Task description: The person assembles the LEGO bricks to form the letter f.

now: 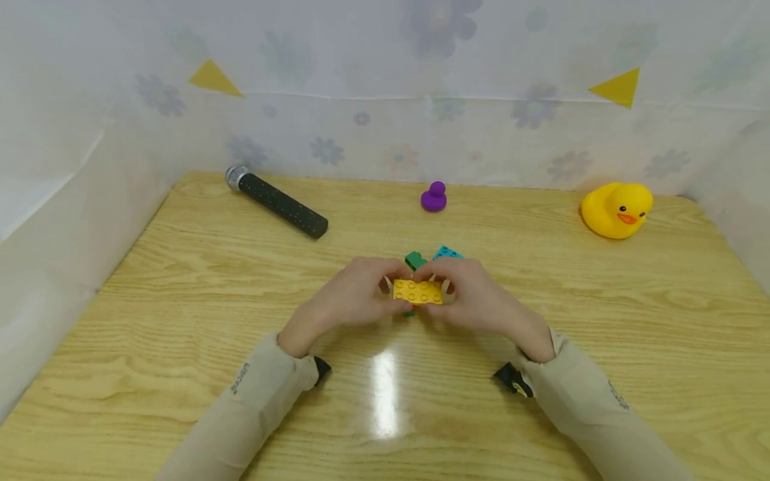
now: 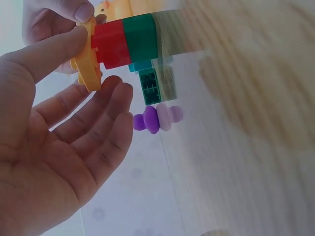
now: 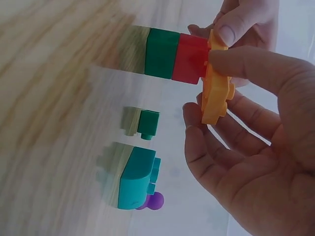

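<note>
A yellow toy building brick (image 1: 418, 292) with studs on top spans the gap between both hands. My left hand (image 1: 361, 290) pinches its left end, and my right hand (image 1: 481, 294) pinches the right end between thumb and fingers. Directly beneath it, in the wrist views, a red brick (image 2: 110, 44) sits on a green brick (image 2: 140, 38) that stands on the table. The yellow brick's underside is right at the red brick's studs. Behind the hands lie a smaller green brick (image 3: 149, 122), on its side, and a teal rounded brick (image 3: 138, 177).
A black microphone (image 1: 279, 204) with a silver head lies at the back left of the wooden table (image 1: 180, 321). A small purple toy (image 1: 434, 198) stands at the back middle, and a yellow rubber duck (image 1: 616, 210) at the back right. A flowered curtain (image 1: 373, 60) hangs behind.
</note>
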Motion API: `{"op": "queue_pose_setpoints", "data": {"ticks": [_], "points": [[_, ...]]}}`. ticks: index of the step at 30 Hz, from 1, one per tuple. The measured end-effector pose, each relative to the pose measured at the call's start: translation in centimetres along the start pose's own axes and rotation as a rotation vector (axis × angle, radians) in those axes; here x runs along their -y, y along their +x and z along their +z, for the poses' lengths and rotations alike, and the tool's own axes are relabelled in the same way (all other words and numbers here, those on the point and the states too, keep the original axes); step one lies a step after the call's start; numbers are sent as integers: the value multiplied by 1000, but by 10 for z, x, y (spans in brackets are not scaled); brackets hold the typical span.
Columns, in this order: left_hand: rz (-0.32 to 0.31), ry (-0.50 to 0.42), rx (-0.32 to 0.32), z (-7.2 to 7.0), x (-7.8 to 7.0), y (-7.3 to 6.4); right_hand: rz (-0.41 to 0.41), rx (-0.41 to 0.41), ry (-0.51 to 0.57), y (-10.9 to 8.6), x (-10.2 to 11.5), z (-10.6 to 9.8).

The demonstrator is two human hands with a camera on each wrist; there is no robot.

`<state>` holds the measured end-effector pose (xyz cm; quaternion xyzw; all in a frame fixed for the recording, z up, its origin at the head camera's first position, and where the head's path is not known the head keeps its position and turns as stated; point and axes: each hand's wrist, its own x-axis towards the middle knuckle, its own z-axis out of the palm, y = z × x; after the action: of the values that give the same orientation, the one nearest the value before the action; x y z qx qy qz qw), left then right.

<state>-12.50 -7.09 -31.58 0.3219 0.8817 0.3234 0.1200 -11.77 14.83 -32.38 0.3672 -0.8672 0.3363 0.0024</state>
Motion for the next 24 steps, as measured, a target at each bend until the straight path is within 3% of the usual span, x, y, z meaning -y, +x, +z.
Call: {"op": "queue_pose_setpoints", "data": {"ticks": [15, 24], "points": [[-8, 24, 3, 2, 1, 2, 87, 42, 0, -1, 3, -3], [-37, -8, 6, 2, -2, 1, 75, 37, 1, -1, 2, -2]]}}
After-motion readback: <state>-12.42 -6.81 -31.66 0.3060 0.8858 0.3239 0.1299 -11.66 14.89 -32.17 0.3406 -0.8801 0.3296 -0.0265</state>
